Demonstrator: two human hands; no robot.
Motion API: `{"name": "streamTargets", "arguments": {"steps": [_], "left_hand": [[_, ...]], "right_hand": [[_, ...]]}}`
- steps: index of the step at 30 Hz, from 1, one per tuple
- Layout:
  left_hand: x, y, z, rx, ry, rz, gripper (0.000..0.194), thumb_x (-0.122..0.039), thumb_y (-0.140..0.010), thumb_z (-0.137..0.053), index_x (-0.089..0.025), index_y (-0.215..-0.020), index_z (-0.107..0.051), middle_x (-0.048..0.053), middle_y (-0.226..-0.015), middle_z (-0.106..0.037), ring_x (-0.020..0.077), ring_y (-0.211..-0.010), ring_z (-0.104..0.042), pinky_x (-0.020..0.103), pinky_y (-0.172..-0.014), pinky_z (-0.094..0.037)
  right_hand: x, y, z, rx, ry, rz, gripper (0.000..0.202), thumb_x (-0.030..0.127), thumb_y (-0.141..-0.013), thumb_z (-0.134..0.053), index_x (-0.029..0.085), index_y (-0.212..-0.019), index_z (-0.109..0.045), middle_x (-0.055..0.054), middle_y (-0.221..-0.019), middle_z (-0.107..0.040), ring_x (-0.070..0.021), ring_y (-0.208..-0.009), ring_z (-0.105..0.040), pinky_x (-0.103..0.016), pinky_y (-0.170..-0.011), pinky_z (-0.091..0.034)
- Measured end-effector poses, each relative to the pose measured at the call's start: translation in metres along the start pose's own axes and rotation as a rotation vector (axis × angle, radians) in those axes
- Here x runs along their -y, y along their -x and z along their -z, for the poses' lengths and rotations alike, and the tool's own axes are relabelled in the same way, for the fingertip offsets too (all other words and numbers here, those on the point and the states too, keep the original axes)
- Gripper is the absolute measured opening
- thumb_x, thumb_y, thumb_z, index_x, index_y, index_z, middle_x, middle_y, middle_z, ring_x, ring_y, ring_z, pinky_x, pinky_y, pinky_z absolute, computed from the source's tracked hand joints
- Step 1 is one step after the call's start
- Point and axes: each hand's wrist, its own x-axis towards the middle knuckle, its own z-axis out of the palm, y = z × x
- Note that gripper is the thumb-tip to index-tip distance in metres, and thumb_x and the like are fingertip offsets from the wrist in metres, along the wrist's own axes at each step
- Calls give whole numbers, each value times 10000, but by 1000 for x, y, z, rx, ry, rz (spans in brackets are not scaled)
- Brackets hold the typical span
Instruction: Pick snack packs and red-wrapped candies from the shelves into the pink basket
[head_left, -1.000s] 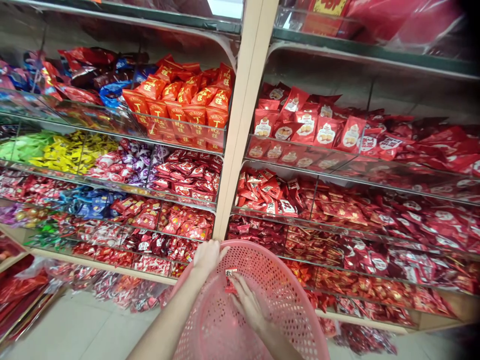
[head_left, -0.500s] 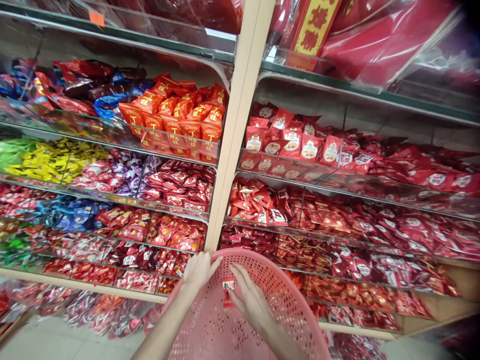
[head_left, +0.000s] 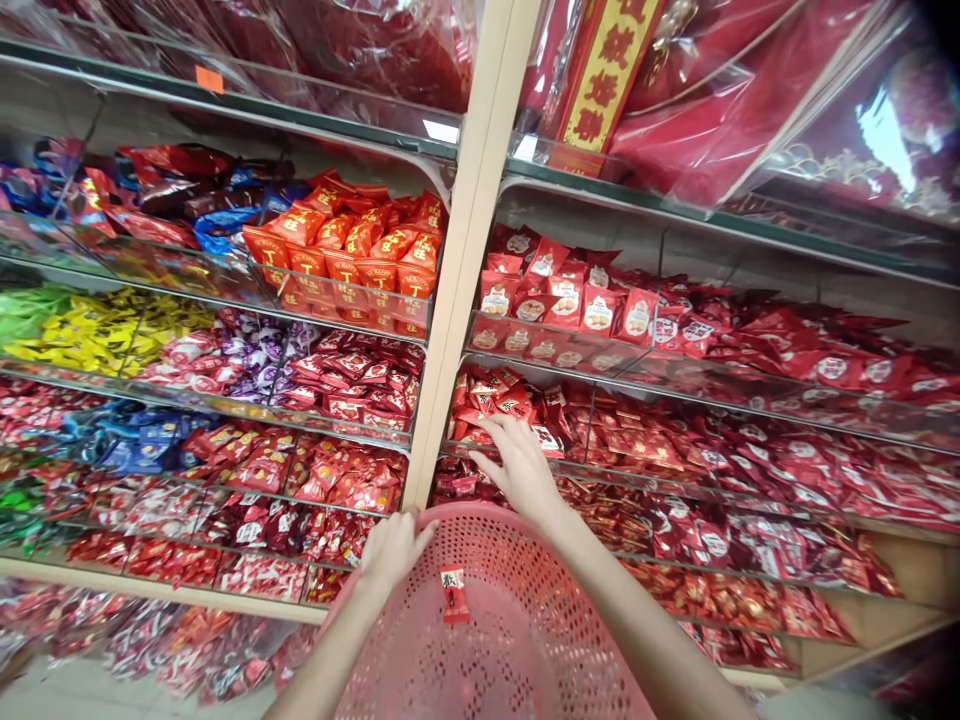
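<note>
The left hand [head_left: 390, 548] is closed on the far rim of the pink basket [head_left: 536, 580], thumb towards the inside. The right hand [head_left: 521, 465] is wide, thumb spread from outstretched fingers, at the front of a bin of red packets [head_left: 506, 395]; whether the fingertips touch any, I cannot tell. One packet [head_left: 454, 595] lies alone in the basket, against the far inner wall.

The bin packets lie in a loose, tilted heap, so pulling one from low down could bring others sliding over the shelf edge [head_left: 600, 472]. Only the left hand visibly steadies the basket; if that grip slackens, the basket could tip, and the packet could slide. A careless sideways reach might take from the gold-printed packets [head_left: 641, 437] just beyond the divider [head_left: 591, 422].
</note>
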Motion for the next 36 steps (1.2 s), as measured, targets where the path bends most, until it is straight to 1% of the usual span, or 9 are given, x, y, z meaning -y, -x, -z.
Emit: {"name": "streamTargets", "arguments": {"steps": [6, 9, 14, 17, 19, 22, 28, 32, 36], "left_hand": [[-2, 3, 6, -4, 10, 6, 538, -555, -883, -267, -148, -959, -611, 136, -828, -662, 289, -820, -639, 344, -661, -451], [-3, 4, 6, -8, 18, 9, 521, -546, -884, -283, -153, -980, -611, 129, -836, -662, 283, -823, -639, 338, -668, -451], [-3, 3, 5, 10, 4, 14, 558, -563, -884, -260, -146, -994, -613, 143, -849, -664, 295, -831, -637, 355, -675, -456], [-2, 2, 4, 22, -7, 24, 563, -567, -880, -273, -134, -984, -618, 156, -862, -663, 307, -843, -634, 372, -687, -460], [-2, 2, 4, 20, -12, 24, 563, -571, -878, -272, -135, -959, -620, 155, -861, -661, 311, -841, -633, 379, -687, -461], [-3, 3, 4, 0, -6, 8, 547, -568, -880, -262, -154, -940, -614, 131, -849, -662, 299, -823, -636, 370, -680, -463], [-5, 4, 5, -22, -29, 6, 571, -575, -876, -256, -146, -936, -629, 136, -823, -661, 306, -810, -638, 368, -658, -464], [-5, 2, 4, -15, -38, 1, 580, -572, -878, -253, -142, -942, -637, 137, -826, -660, 300, -813, -639, 362, -662, -463], [-4, 2, 2, -18, -40, 0, 579, -574, -877, -257, -146, -935, -642, 132, -827, -663, 298, -808, -640, 366, -665, -467]], "right_hand": [[-5, -20, -14, -8, -110, 4, 172, 270, -878, -496, 208, -887, -656, -47, -950, -631, -202, -894, -502, -363, -830, -402], [-9, -20, -10, -125, -228, -41, 179, 260, -885, -481, 202, -872, -649, -45, -899, -642, -187, -866, -525, -348, -821, -405], [4, -8, 18, -419, -470, -179, 148, 280, -865, -509, 202, -878, -635, -42, -908, -635, -172, -895, -559, -341, -851, -417], [20, 13, 22, -442, -659, -304, 153, 316, -847, -529, 203, -894, -621, -36, -906, -619, -163, -863, -566, -320, -811, -441], [27, 33, 8, -345, -800, -440, 185, 357, -836, -531, 199, -899, -605, -21, -854, -610, -148, -791, -561, -292, -751, -453], [26, 72, -36, -143, -932, -680, 262, 439, -817, -512, 187, -849, -576, 16, -730, -568, -119, -674, -521, -246, -660, -441], [-2, 145, -122, 29, -895, -874, 347, 505, -674, -559, 180, -560, -518, 64, -463, -425, -95, -447, -386, -218, -447, -339], [-17, 169, -148, 72, -827, -950, 350, 477, -651, -582, 194, -483, -462, 73, -433, -396, -93, -439, -381, -215, -434, -309], [-24, 179, -165, 74, -754, -1009, 344, 420, -753, -594, 170, -544, -486, 76, -480, -442, -72, -438, -409, -213, -460, -350]]}}
